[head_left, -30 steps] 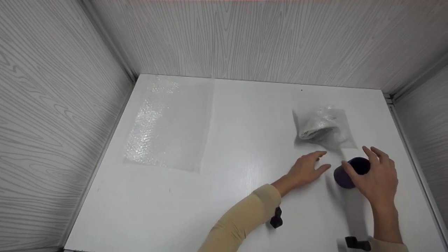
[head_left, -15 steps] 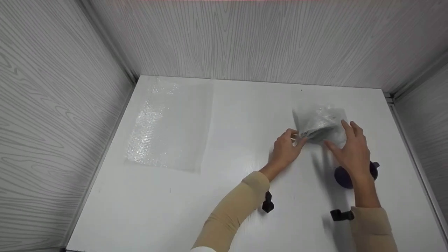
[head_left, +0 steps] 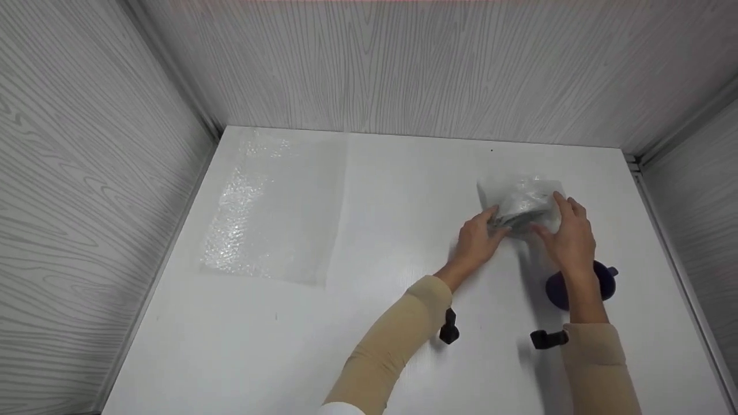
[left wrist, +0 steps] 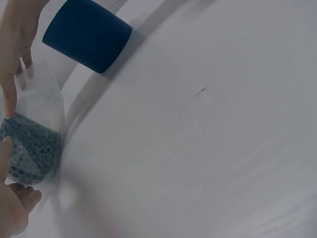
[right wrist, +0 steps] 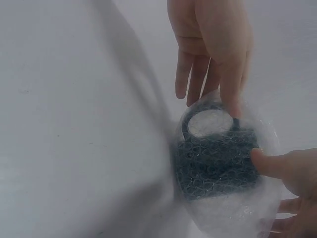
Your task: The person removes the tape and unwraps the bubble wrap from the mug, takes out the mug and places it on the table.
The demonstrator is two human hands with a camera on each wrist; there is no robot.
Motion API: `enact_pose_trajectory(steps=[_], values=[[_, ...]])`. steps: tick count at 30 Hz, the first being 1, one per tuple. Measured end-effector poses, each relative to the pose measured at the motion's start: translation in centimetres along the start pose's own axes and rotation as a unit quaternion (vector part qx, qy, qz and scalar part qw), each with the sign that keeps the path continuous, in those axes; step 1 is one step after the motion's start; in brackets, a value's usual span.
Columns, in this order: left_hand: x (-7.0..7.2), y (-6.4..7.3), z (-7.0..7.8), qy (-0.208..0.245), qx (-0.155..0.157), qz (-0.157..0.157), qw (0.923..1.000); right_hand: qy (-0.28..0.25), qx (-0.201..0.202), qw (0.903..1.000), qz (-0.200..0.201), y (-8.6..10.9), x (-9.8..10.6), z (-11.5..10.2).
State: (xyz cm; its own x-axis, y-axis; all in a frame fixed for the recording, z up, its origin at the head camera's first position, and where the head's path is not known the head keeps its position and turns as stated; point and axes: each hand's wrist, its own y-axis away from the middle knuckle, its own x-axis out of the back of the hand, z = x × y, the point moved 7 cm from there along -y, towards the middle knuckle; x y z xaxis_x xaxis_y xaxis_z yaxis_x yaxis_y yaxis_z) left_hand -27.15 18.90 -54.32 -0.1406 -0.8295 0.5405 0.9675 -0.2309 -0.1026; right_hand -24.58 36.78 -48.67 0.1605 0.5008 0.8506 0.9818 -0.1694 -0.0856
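A dark mug (right wrist: 215, 166) sits inside a clear bubble-wrap bag (head_left: 524, 193) at the table's right side, its handle ring visible through the plastic in the right wrist view. My left hand (head_left: 475, 239) holds the bag's left side, thumb on the wrapped mug and fingers around its far side. From the right, my right hand (head_left: 571, 236) holds the bag, its thumb touching beside the handle. Behind the right wrist stands an unwrapped dark blue mug (left wrist: 86, 34), partly hidden by my forearm in the head view.
A flat bubble-wrap bag (head_left: 277, 213) lies on the left part of the white table (head_left: 242, 340). Grey wood-grain panels (head_left: 369, 69) wall in the back and both sides. A black camera mount (head_left: 450, 327) sticks out at my left wrist, another (head_left: 548, 339) at my right.
My right hand has left the unwrapped blue mug and moved forward to the bagged mug. My left hand has moved forward to the bag's left side. Both have closed in on it.
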Motion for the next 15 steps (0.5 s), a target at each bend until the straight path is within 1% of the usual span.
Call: enact_pose_trajectory(steps=[2,5,8,15], values=[[0.07,-0.08,-0.14,0.004,0.006,0.005,1.0000,-0.001,-0.007,1.0000,-0.003,-0.19,-0.29,0.16],[0.27,-0.24,-0.16,0.005,0.004,0.012,0.9999,-0.003,-0.015,0.9999,-0.003,-0.45,-0.59,0.32],[0.43,-0.40,-0.10,0.007,0.002,0.011,0.9999,-0.004,-0.018,0.9998,0.005,-0.60,-0.65,0.37],[0.38,-0.66,-0.14,0.029,-0.003,-0.002,0.9996,-0.006,0.002,0.9994,0.033,-0.44,-0.41,0.44]])
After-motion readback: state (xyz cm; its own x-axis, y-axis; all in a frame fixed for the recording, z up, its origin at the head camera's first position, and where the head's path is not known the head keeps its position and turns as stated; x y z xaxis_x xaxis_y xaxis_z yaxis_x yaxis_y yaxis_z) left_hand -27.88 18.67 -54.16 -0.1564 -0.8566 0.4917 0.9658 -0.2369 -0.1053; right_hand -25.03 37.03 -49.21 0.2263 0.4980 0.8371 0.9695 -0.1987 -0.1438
